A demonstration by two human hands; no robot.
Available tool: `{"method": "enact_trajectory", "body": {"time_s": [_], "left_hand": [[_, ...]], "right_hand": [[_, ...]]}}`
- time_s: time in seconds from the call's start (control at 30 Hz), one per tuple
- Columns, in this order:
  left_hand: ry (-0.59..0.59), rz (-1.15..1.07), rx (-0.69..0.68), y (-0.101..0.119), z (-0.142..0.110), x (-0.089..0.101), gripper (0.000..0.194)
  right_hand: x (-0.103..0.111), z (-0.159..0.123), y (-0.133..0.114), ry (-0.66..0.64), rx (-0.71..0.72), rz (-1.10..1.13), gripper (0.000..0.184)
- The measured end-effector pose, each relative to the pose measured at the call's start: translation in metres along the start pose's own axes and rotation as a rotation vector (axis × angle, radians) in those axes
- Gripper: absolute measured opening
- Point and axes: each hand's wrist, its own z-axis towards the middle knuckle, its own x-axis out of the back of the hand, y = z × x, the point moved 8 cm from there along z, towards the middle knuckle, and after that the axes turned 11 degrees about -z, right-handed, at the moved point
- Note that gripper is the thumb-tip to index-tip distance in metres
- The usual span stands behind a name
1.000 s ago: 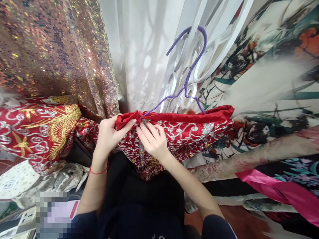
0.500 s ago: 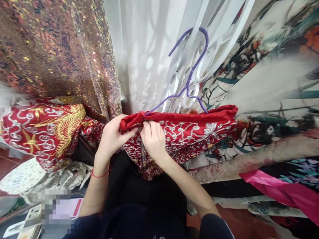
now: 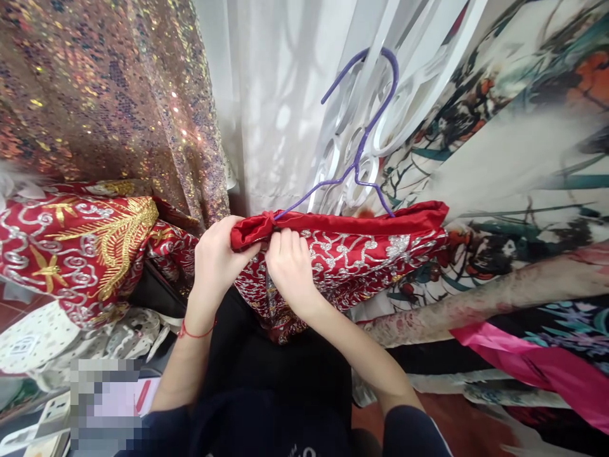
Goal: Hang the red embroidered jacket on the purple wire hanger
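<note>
A red skirt-like garment (image 3: 352, 251) with silver and gold embroidery hangs from a purple hanger (image 3: 354, 168), its plain red satin waistband running along the top. My left hand (image 3: 216, 257) is closed round the left end of that band, thumb in front. Beside it, my right hand (image 3: 289, 263) pinches the cloth just under the band, close to where the hanger's left arm goes in; the fingers are curled and hide whatever lies between them. The hanger's hook stands free above the garment, in front of white openwork.
At the left lies another red embroidered garment (image 3: 80, 247), with a sequined cloth (image 3: 118, 95) hanging behind it. White dotted fabric (image 3: 35, 339) is below. On the right hang floral fabrics (image 3: 499, 158) and a bright pink cloth (image 3: 523, 362).
Both hands keep hold of the garment in almost the same place. My right hand's fingers have shifted slightly at the band. The view has moved a little.
</note>
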Motion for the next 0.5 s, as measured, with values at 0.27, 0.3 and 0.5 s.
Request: {"method": "enact_trajectory", "body": {"time_s": [0.27,0.3,0.5], "left_hand": [[0.049,0.037,-0.041,-0.004,-0.005,0.004,0.033],[0.059,0.033,-0.041,-0.004,-0.005,0.005,0.035],[0.083,-0.003,0.012,-0.007,-0.004,0.002,0.031]], "right_hand": [[-0.007,0.007,0.023,-0.346,-0.21,0.503,0.015],[-0.008,0.006,0.028,-0.37,-0.278,0.677,0.015],[-0.012,0.002,0.032,-0.287,-0.624,1.532,0.016]]}}
